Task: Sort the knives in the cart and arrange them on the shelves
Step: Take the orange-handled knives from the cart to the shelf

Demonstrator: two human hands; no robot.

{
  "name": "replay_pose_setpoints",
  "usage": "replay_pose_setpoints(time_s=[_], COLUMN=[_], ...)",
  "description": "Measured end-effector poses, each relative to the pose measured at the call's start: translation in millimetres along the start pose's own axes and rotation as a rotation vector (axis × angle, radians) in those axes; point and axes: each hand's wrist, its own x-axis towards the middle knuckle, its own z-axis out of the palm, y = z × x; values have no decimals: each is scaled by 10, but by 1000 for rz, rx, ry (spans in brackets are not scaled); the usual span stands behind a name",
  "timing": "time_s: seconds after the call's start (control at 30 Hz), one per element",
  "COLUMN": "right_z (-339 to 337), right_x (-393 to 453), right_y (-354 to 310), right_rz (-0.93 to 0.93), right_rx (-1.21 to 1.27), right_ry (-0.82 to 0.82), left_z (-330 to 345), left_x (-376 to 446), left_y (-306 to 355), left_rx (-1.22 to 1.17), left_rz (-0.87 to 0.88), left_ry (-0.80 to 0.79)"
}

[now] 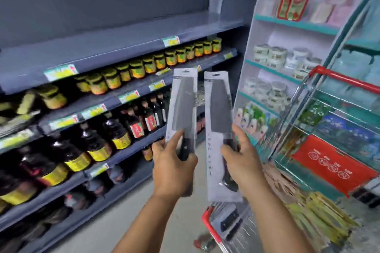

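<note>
My left hand (173, 167) grips the black handle end of a packaged cleaver (182, 104), held upright on its white card. My right hand (240, 155) grips a second packaged cleaver (219, 121) by its dark handle, also upright, just to the right of the first. Both knives are raised in front of the grey shelves (123, 33). The red-rimmed cart (209, 225) sits below my right forearm, with more packaged knives (229, 224) lying inside it.
The grey shelves on the left hold jars (144, 63) and dark sauce bottles (115, 131); the top board is bare. A white rack (273, 68) with tubs stands ahead. A second red-handled trolley (339, 80) and stacked packets (320, 220) crowd the right.
</note>
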Motion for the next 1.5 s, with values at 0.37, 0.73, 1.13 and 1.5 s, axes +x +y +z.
replay_pose_setpoints(time_s=[0.37, 0.73, 1.13, 1.5], right_z=[2109, 4283, 5938, 7643], right_x=[-583, -1881, -2558, -2583], right_y=[-697, -1356, -1786, -2419], right_rz=[-141, -225, -309, -423], right_rx=[32, 23, 31, 49], right_ry=[-453, -716, -1002, -1165], left_z=[-2020, -4151, -5506, -6677], left_x=[-11, -384, -467, 300], left_y=[-924, -2063, -2863, -3419], left_rx=[3, -22, -18, 27], left_rz=[-162, -312, -413, -464], left_ry=[381, 605, 825, 1013])
